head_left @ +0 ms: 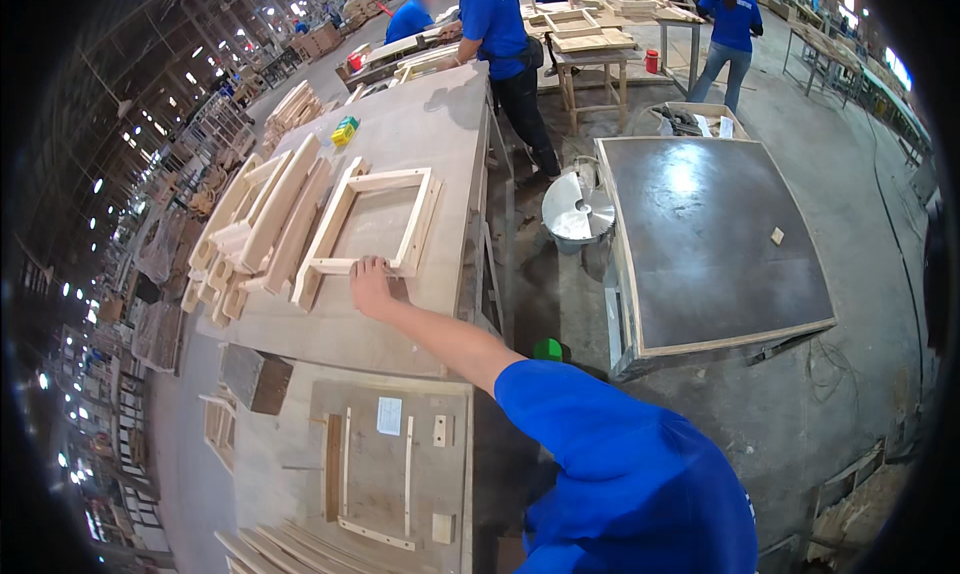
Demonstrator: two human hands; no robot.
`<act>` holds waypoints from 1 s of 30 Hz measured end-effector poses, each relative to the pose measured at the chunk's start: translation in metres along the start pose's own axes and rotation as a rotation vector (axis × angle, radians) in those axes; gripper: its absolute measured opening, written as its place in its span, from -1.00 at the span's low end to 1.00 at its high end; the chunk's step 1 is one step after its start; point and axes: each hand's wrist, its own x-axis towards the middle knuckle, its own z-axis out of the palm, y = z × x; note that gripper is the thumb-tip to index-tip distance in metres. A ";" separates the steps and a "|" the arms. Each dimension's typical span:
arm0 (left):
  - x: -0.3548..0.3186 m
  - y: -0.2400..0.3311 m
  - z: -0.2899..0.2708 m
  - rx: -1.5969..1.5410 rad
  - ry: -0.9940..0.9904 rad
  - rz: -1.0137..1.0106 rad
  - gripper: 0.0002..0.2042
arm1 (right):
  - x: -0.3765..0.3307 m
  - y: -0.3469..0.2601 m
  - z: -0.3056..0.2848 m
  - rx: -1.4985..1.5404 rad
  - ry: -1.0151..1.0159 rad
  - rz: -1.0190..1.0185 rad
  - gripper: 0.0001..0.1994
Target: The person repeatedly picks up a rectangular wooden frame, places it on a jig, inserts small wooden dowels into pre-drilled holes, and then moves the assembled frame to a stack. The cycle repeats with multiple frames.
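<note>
My right hand (372,286) reaches out across the worktable, its fingers curled over the near rail of a pale wooden frame (417,219). The frame lies flat and is roughly square, with a longer leg piece along its left side. Its near rail is partly hidden under my fingers. Beside it on the left, similar frames and long shaped wooden parts (273,209) are heaped together. My left hand does not show.
A near board (450,474) carries wooden strips, small blocks and a paper sheet, with a metal-looking block (257,378) behind. A dark-topped table (720,244) stands right, beside a round metal disc (578,209). Yellow and green boxes (345,130) sit farther back; co-workers (495,24) stand beyond.
</note>
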 end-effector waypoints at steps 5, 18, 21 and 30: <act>0.046 0.080 0.025 -0.018 -0.020 0.192 -0.38 | 0.040 0.083 0.024 0.071 -0.202 0.095 -0.68; 0.252 0.346 0.174 -0.380 -0.193 1.100 -0.12 | -0.092 0.289 -0.177 0.083 -0.511 -0.586 -0.71; 0.296 0.424 0.187 -0.163 -0.234 1.419 -0.01 | -0.108 0.340 -0.239 -0.058 -0.539 -0.567 -0.69; 0.352 0.602 0.273 -0.186 0.015 1.910 -0.72 | -0.152 0.437 -0.341 -0.187 -0.454 -0.544 -0.94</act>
